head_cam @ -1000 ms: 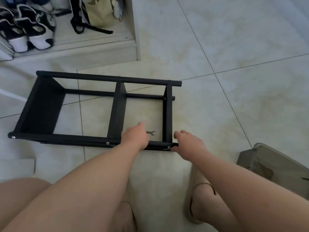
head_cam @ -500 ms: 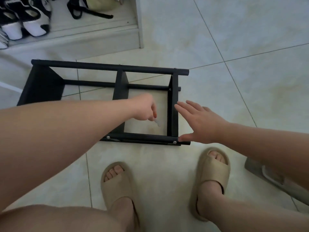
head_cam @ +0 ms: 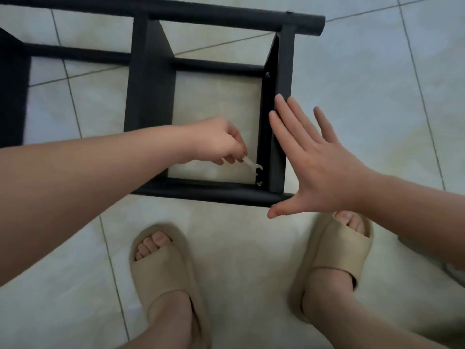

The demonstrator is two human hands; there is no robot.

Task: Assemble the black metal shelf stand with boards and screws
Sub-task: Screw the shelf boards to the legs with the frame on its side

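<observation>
I judge I am at the tightening step: the bolt [head_cam: 259,183] in the near corner of the stand [head_cam: 201,191], which lies on the floor [head_cam: 251,248]. My left hand [head_cam: 219,139] pinches the wrench [head_cam: 253,165], its open end just above that bolt. My right hand [head_cam: 319,167] is spread flat, fingers straight against the end board [head_cam: 285,71]. Next the wrench needs to seat squarely on the bolt before any turn.

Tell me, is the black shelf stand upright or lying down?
Lying down: the shelf stand rests with its long tubes flat on the tiled floor, boards on edge, tiles showing through the bays.
</observation>
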